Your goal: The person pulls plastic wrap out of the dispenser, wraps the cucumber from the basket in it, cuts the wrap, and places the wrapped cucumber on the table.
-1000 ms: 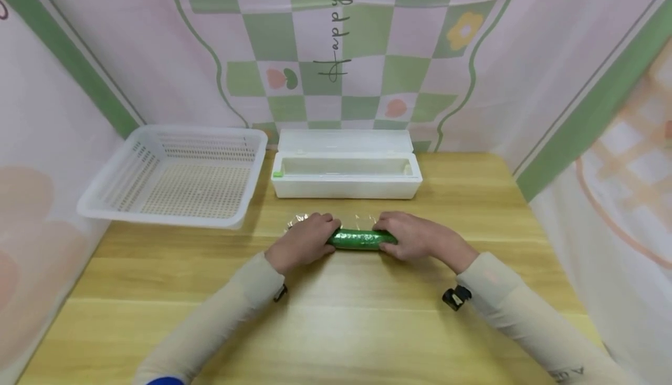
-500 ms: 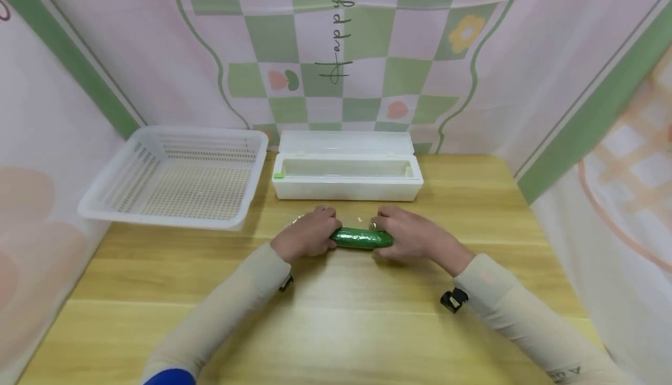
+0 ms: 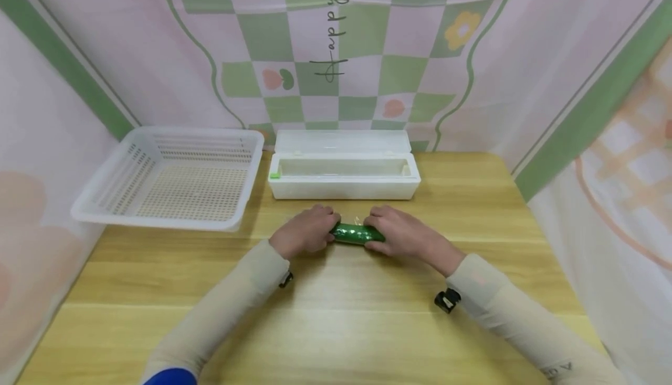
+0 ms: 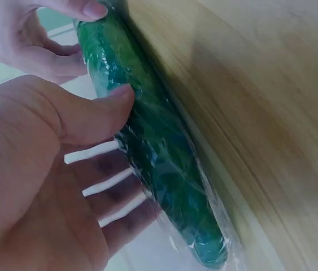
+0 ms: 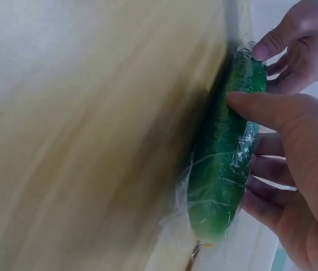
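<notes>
A green cucumber (image 3: 358, 234) lies crosswise in front of me, wrapped in clear cling film (image 5: 173, 217). My left hand (image 3: 307, 230) holds its left part and my right hand (image 3: 406, 234) its right part. In the left wrist view, the left thumb lies on the cucumber (image 4: 164, 152) while the fingers reach behind it. The right wrist view has the right hand (image 5: 308, 169) likewise around the cucumber (image 5: 218, 164), thumb on one side and fingers on the other. Loose film sticks out past both ends. In the head view the hands hide the ends.
Behind the hands stands a long white box (image 3: 343, 189) with its lid raised and a small green piece (image 3: 275, 175) at its left. A white perforated basket (image 3: 168, 219) sits at the back left of the wooden table (image 3: 325, 326). A patterned cloth (image 3: 362, 70) hangs behind.
My right hand has shifted left, closer to the left hand, so less cucumber shows between them. Both hands have moved slightly away from me. Less film shows beyond the cucumber.
</notes>
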Available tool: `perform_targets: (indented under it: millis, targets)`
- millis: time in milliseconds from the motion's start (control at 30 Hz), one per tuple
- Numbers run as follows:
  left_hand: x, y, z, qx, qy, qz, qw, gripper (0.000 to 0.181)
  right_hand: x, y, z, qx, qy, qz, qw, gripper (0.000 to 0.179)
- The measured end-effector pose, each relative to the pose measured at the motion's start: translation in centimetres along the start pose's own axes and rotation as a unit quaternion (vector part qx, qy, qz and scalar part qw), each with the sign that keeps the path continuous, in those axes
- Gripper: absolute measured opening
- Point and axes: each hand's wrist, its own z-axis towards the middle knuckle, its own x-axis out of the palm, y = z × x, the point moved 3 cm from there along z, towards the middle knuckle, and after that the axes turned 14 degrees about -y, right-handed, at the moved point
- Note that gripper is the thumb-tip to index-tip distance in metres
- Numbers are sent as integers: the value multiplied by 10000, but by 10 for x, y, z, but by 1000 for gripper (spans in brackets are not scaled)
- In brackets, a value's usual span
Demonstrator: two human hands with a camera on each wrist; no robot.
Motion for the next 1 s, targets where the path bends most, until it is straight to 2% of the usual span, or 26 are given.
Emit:
perform_targets:
  millis: [67,167,267,333,467,567,700,833,1000]
  targets:
    - [1,0,0,55,-140,39,9999,32,0,-1,2,-25,92,-27,10000,42]
    - [2,-3,1,330,-606,85,9976,40,1,-3,5,-43,230,-39,9997,40]
    - [5,-7,4,686,-1143,137,9910,42,1,-4,7,-57,335,-34,9994,38]
    - [7,-10,5,826,-1361,183,9871,40,2,-5,9,-100,381,-51,9992,35]
    - [11,-15,7,797,-1428,277,9861,30,2,-6,10,-102,466,-115,9988,35]
    - [12,-17,10,697,-1372,325,9876,24,-1,-7,9,-2,401,-176,9990,45]
    - [10,-18,14,619,-1289,378,9890,18,-5,-7,6,-60,-206,-244,9995,57]
    - [8,-18,16,608,-1203,428,9900,15,2,-5,5,-241,-791,-305,9961,51]
    - [8,-16,17,712,-1332,211,9883,28,7,-8,7,-86,-796,-131,9967,41]
